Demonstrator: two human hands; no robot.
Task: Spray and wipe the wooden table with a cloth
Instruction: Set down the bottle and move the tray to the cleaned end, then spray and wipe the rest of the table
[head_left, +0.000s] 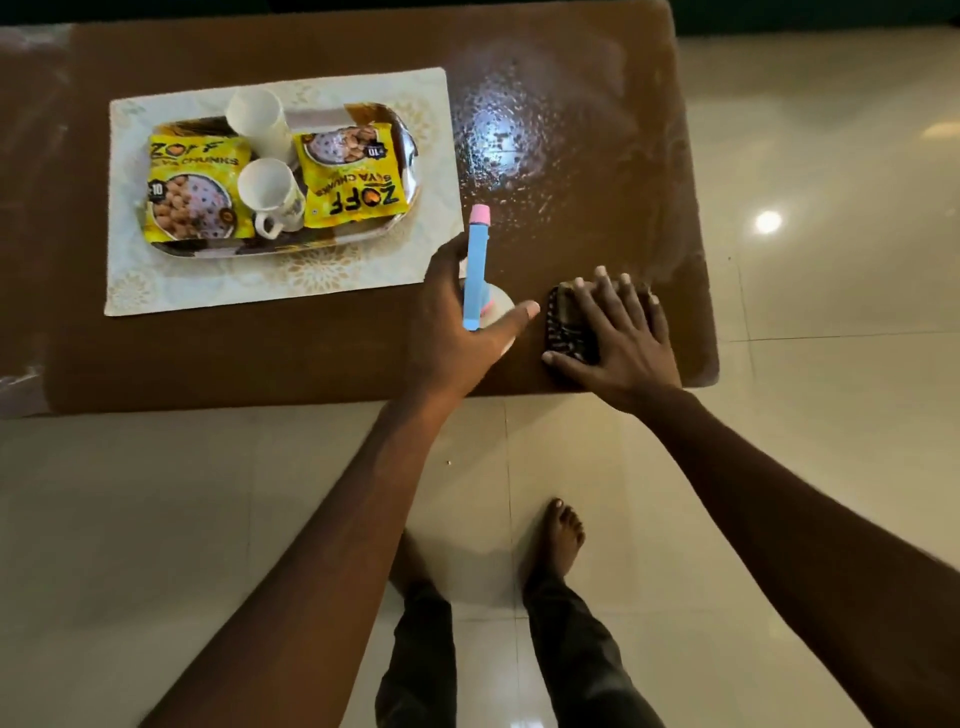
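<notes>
Pale glossy tile floor (831, 156); brown wooden table (311, 353) fills the upper frame. Wet droplet patch (498, 145) upper centre-right on the tabletop.

Left hand (452, 332), frame centre, holds the spray bottle (477, 260) upright: fingers wrapped behind it, thumb stretched out toward the right.

Right hand (618, 338) just beside it, flat with fingers spread, presses a dark cloth (563, 327) onto the table's near right corner.

Upper left: patterned placemat (156, 280) bearing a tray (291, 247) with two white cups (257, 122) and two yellow packets (192, 197).
</notes>
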